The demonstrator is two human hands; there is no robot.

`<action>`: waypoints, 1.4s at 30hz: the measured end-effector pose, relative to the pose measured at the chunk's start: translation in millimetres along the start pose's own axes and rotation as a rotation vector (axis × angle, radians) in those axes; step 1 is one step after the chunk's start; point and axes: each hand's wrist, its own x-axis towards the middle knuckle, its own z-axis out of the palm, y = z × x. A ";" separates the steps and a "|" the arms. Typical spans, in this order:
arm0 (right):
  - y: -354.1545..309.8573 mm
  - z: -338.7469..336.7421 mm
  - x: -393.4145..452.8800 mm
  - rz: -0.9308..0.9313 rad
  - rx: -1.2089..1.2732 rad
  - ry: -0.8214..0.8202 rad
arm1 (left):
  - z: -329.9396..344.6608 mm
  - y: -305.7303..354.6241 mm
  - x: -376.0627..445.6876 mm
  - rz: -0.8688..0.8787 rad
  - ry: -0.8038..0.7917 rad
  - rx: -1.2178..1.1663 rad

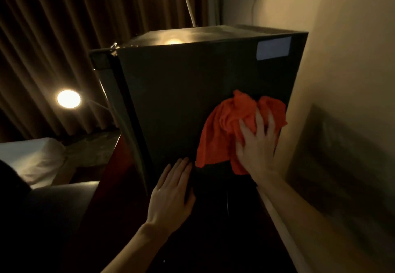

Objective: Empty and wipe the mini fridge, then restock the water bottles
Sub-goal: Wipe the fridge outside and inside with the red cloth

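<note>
The black mini fridge [181, 93] fills the middle of the head view, its door closed and facing me. An orange cloth [226, 127] is bunched against the lower right of the door. My right hand [256, 144] presses the cloth flat on the door with fingers spread. My left hand [173, 191] lies flat with straight fingers on the lower part of the door, just left of the cloth. No water bottles are in sight, and the fridge's inside is hidden.
A beige wall [342, 80] runs close along the fridge's right side. Brown curtains [53, 27] hang behind on the left, with a lit round lamp [68, 99]. A white pillow [30, 157] lies at lower left. A pale label [273, 48] marks the door's top right.
</note>
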 end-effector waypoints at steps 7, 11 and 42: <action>27.6 59.6 -111.9 -0.284 -0.140 -0.611 | 14.6 1.1 -11.6 0.002 -0.034 0.043; 45.5 64.4 -142.8 -0.315 -0.134 -0.632 | 18.2 -7.4 -26.0 -0.006 -0.033 0.051; -87.0 19.8 0.4 -0.279 0.024 -0.134 | -1.3 -54.5 -47.5 -0.208 -0.001 -0.006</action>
